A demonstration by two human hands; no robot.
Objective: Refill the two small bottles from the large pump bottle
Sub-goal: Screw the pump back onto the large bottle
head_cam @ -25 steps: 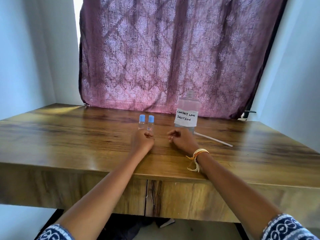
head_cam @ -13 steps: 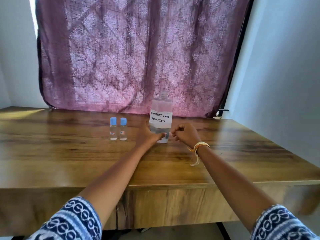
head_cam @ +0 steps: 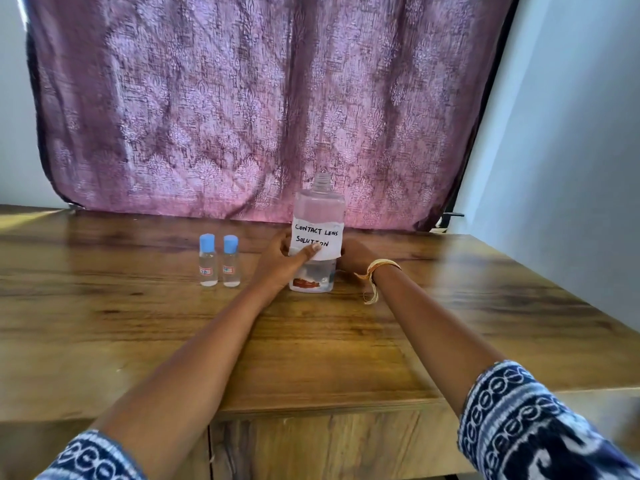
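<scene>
The large bottle (head_cam: 318, 237) stands upright on the desk (head_cam: 104, 323), near the far edge in front of the curtain (head_cam: 225, 98), its neck bare with no pump or cap on it. A handwritten label (head_cam: 317, 237) on its front reads "CONTACT LENS SOLUTION", and clear liquid shows in its lower part. The left hand (head_cam: 280, 263) is wrapped round the bottle's left side, thumb pressed across the label, so that grip is clamped on it. The right hand (head_cam: 353, 254) lies against the bottle's right side, but its fingers are hidden behind the bottle and I cannot tell whether they are closed round it. A yellow thread band (head_cam: 375, 271) sits on that wrist.

The two small bottles (head_cam: 219, 259) stand upright side by side, just left of the left hand, apart from the large bottle and untouched. Both have their blue caps (head_cam: 219, 242) on.

The step in hand looks like the first one: taking hold of the large bottle. Nothing seems to have been poured. The next move probably calls for uncapping a small bottle, which needs a free hand, then tipping the large bottle slowly, since its wide open neck could easily flood the narrow mouth and spill.
</scene>
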